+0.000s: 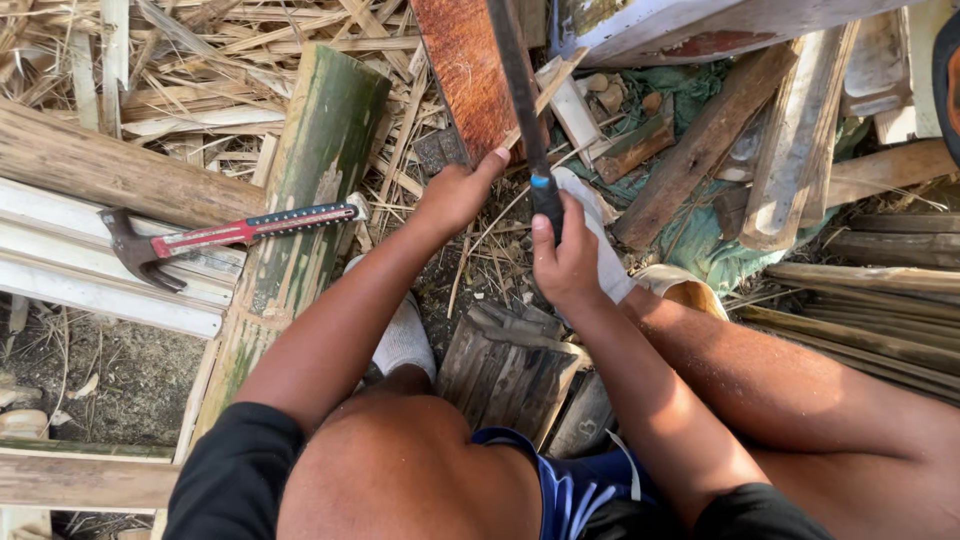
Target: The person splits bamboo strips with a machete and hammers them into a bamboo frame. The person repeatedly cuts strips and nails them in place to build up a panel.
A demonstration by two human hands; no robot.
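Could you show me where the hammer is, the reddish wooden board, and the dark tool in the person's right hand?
hammer [240, 232], head view, on its red handle.
reddish board [462, 70], head view, on its flat face.
dark tool [520, 90], head view, on its blade above the grip.

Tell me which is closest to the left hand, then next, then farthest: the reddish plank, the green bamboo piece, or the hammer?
1. Reddish plank: the left hand touches its lower end.
2. Green bamboo piece: just left of the hand.
3. Hammer: farther left; its head rests on pale boards.

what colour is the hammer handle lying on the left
Red and black, with a dotted black grip; the hammer shows clearly in the head view.
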